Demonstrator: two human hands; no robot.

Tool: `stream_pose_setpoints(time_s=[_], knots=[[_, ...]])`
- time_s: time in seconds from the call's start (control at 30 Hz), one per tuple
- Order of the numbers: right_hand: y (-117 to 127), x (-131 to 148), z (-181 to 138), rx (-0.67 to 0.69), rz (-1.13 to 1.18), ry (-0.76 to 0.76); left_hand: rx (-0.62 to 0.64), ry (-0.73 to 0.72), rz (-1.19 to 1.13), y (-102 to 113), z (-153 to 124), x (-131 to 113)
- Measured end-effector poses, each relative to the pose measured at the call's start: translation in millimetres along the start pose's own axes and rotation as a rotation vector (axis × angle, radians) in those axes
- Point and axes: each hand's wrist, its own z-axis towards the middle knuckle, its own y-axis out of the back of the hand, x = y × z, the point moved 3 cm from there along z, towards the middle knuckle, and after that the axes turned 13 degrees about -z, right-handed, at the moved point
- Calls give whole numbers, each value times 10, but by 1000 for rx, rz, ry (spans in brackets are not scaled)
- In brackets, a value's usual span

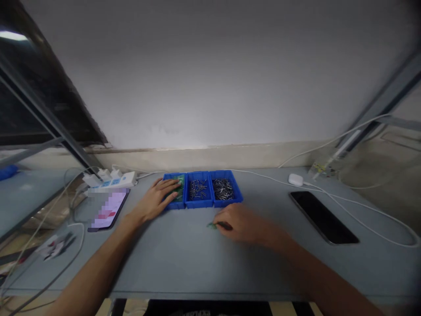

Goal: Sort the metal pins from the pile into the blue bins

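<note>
Three small blue bins stand side by side against each other on the grey table. My left hand [162,195] lies over the left bin [179,205], its fingers stretched out across the green pieces [180,179] inside. Metal screw-like pins [197,188] lie loosely in the middle bin [199,203]. The right bin [228,203] holds a denser heap of similar metal pins [222,189]. In front of the bins, my right hand [235,223] is closed low over the tabletop, with a small green piece [211,225] showing at its fingertips. The exact kind of that piece is too small to make out.
A lit phone [110,210] and a white power strip [126,180] with plugs lie at the left. At the right are a dark phone [324,217], a white charger [295,179] and loose white cable. A wall [210,96] rises behind the table.
</note>
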Motion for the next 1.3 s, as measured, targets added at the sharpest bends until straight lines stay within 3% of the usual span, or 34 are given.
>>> stream_pose_setpoints(time_s=[0.13, 0.23, 0.43, 0.63, 0.83, 0.97, 1.13, 1.3], knots=[[106, 40, 16, -183, 198, 20, 12, -38, 31, 9, -15, -20], [112, 8, 28, -314, 451, -59, -62, -137, 39, 36, -34, -101], [-134, -108, 93, -321, 942, -263, -366, -456, -62, -32, -108, -511], [-222, 8, 151, -343, 1101, -271, -295, -612, -158, -198, -166, -804], [-324, 44, 194, -296, 1089, -261, -192, -517, -282, -252, -162, -713], [-373, 46, 203, -312, 1123, -236, -194, -509, -263, -264, -144, -706], [-416, 71, 214, -322, 1292, -273, -289, -529, -230, -246, -151, -713], [-498, 106, 219, -239, 1365, -309, -227, -546, -268, -248, -171, -695]])
